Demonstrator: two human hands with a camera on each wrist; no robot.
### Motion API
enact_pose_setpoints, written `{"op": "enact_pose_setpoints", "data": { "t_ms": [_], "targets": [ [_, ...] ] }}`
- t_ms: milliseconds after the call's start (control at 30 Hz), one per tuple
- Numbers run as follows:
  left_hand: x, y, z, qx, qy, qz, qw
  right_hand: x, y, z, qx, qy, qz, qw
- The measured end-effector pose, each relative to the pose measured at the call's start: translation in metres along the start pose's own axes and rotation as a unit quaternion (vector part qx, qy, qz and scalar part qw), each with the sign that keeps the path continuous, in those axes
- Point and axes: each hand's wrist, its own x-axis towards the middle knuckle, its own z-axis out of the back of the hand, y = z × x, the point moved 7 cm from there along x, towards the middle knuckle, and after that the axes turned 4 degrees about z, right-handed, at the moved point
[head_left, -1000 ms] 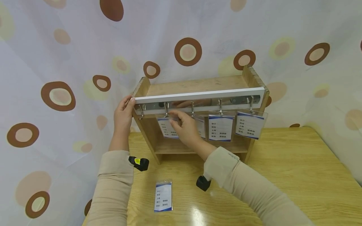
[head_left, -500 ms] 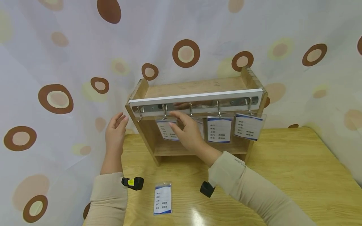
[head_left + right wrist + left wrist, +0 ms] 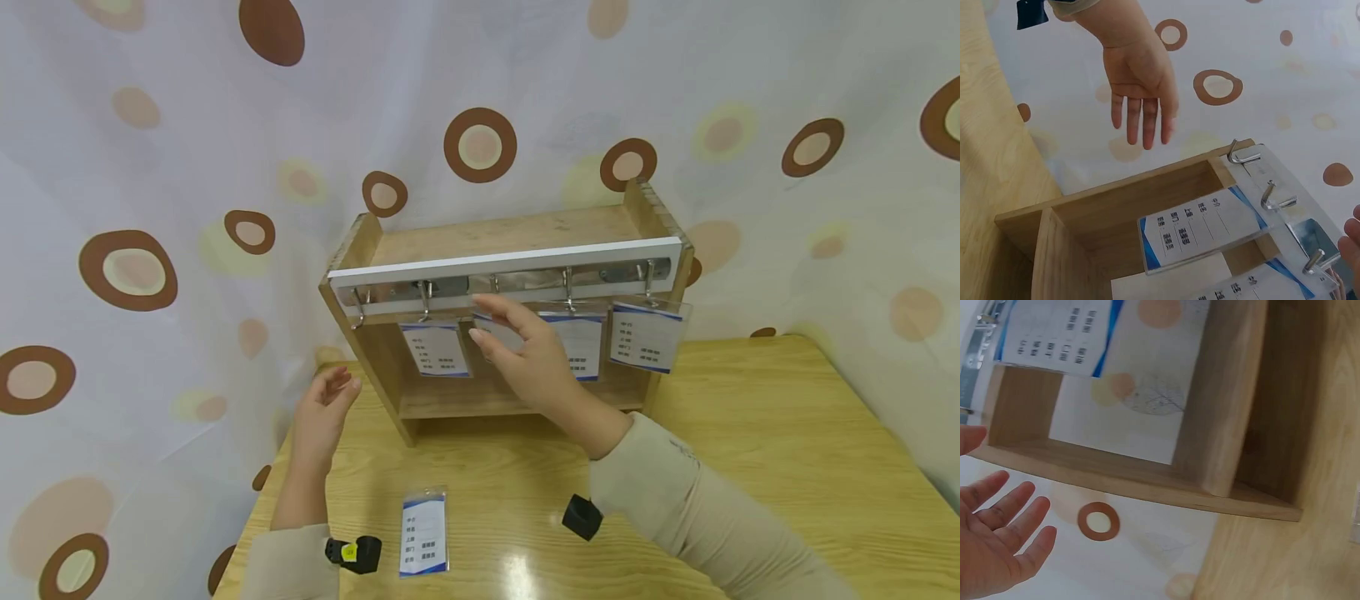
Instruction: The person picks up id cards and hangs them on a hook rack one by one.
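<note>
My left hand (image 3: 322, 421) is beside the wooden shelf's left side, its fingers loosely bent and holding nothing; the left wrist view shows the fingers (image 3: 1025, 515) spread apart. My right hand (image 3: 536, 354) is in front of the middle of the hook rail (image 3: 510, 267), with a gap between thumb and fingertips. It partly covers a name badge (image 3: 497, 333) behind it. Further badges in clear sleeves hang from the hooks: one to the left (image 3: 435, 350), two to the right, a badge (image 3: 573, 342) and a slanted badge (image 3: 648, 337). The leftmost hook (image 3: 358, 310) is bare.
One more badge (image 3: 423, 535) lies flat on the wooden table (image 3: 750, 467), in front of the shelf (image 3: 487, 404). Behind the shelf hangs a white curtain (image 3: 547, 75) with brown circles. Black wrist cameras protrude below both cuffs.
My left hand has let go of the rail's left end and moved down toward the table. My right hand has drawn to the right, away from the second hook, uncovering the badge there.
</note>
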Motion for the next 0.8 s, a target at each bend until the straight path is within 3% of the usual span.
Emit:
{"op": "enact_pose_setpoints", "data": {
  "t_ms": [267,533,800],
  "targets": [
    [-0.008,0.038,-0.02,0.029,0.034,0.049,0.9978,-0.008,0.001,0.041,-0.046,-0.034,0.031,0.998],
    [-0.015,0.073,-0.035,0.074,0.049,0.076,0.9931,-0.014,-0.008,0.083,-0.083,-0.056,-0.002,0.995],
    [-0.028,0.103,-0.05,0.082,0.075,0.097,0.989,-0.016,-0.008,0.126,-0.121,-0.099,-0.027,0.987]
  ]
}}
